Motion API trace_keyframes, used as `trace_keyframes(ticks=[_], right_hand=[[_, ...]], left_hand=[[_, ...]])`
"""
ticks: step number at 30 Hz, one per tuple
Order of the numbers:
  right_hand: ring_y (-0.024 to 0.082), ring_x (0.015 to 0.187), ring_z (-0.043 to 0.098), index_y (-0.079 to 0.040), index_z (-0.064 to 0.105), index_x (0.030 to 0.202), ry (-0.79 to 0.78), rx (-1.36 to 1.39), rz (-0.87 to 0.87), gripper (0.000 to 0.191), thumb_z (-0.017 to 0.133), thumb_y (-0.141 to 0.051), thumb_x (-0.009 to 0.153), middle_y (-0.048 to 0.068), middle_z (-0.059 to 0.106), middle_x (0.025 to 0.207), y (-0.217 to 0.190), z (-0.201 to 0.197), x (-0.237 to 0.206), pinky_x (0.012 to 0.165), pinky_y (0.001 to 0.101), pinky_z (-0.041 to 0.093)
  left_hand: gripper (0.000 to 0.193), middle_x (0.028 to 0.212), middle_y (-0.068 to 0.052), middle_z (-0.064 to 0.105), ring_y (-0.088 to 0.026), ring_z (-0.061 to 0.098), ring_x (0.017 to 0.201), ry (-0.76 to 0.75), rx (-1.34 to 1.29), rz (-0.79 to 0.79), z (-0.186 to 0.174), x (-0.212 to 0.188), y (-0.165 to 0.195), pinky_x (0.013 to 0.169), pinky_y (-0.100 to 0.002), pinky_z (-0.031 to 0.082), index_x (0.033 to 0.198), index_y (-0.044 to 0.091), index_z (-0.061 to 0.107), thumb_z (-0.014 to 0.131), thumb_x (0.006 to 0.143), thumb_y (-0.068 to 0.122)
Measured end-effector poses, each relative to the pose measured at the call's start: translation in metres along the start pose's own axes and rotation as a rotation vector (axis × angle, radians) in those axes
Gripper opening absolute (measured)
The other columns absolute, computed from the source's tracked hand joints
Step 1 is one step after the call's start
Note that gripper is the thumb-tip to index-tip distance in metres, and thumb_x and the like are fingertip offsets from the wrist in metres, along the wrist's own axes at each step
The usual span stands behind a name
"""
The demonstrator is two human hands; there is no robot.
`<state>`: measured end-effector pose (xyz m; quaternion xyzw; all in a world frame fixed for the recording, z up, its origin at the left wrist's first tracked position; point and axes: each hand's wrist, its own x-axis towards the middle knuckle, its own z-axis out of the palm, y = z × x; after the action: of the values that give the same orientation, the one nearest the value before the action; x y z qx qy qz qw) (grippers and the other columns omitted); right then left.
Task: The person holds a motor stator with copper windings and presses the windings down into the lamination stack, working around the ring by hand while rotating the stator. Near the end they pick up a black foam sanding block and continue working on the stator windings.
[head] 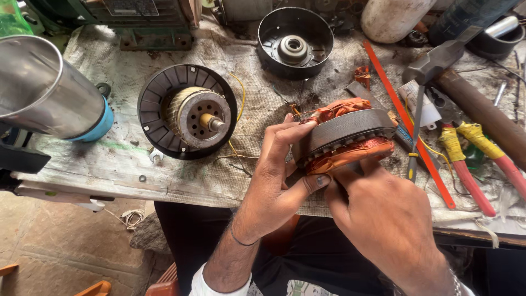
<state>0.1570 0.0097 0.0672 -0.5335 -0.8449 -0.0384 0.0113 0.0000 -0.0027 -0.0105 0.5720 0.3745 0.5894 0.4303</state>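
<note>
**Both hands steady a stator at the bench edge**

The workbench is covered in worn cloth, with parts spread within reach. A black fan housing with its rotor lies flat to the left, and an empty end bell sits further back. The motor stator is tilted on edge near the front, so its copper windings face the worker. The left hand clasps its rim; the right hand pinches the lower windings.
</note>
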Motion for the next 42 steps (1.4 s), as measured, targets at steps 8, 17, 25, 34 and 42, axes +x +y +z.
trace_keyframes(ticks=[8,17,25,34,42], right_hand=[[0.034,0.063,0.072,-0.016,0.073,0.103,-0.13,0.032,0.039,0.031,0.062,-0.038,0.086,0.016,0.069,0.092,0.003,0.001,0.001,0.059,0.0468,0.058],[0.03,0.069,0.071,-0.014,0.074,0.118,0.02,0.32,-0.004,0.045,0.074,-0.034,0.078,0.012,0.074,0.096,0.024,0.012,-0.021,0.064,0.0418,0.057],[0.019,0.087,0.08,-0.004,0.058,0.126,-0.015,0.727,0.158,0.057,0.081,-0.022,0.077,0.01,0.081,0.098,0.05,0.024,-0.047,0.075,0.0322,0.062],[0.025,0.096,0.067,0.004,0.052,0.138,-0.002,1.308,0.113,0.064,0.074,-0.012,0.08,0.019,0.068,0.11,0.074,0.054,-0.066,0.081,0.0326,0.054],[0.035,0.083,0.063,0.018,0.04,0.149,-0.254,2.361,0.212,0.077,0.054,-0.033,0.093,0.042,0.061,0.115,0.081,0.069,-0.068,0.072,0.0401,0.051]], left_hand=[[0.075,0.152,-0.015,0.036,-0.044,0.021,0.163,0.01,0.021,0.027,0.0,-0.002,-0.001,0.113,-0.048,0.057,0.15,0.016,0.044,0.08,0.088,-0.002],[0.072,0.152,-0.023,0.035,-0.046,0.026,0.16,0.094,0.234,0.065,0.002,-0.004,0.012,0.122,-0.057,0.049,0.148,0.015,0.049,0.08,0.085,0.007],[0.072,0.145,-0.018,0.041,-0.033,0.044,0.145,0.161,0.438,0.209,0.006,-0.008,0.014,0.124,-0.046,0.05,0.151,0.005,0.045,0.072,0.085,0.009],[0.075,0.134,-0.015,0.052,-0.028,0.051,0.127,0.165,0.67,0.239,0.012,0.002,0.021,0.105,-0.041,0.054,0.152,0.002,0.049,0.083,0.089,0.021],[0.063,0.127,-0.017,0.051,-0.026,0.056,0.121,0.278,0.681,0.201,0.005,0.0,0.019,0.103,-0.039,0.053,0.145,-0.004,0.052,0.081,0.093,0.017]])
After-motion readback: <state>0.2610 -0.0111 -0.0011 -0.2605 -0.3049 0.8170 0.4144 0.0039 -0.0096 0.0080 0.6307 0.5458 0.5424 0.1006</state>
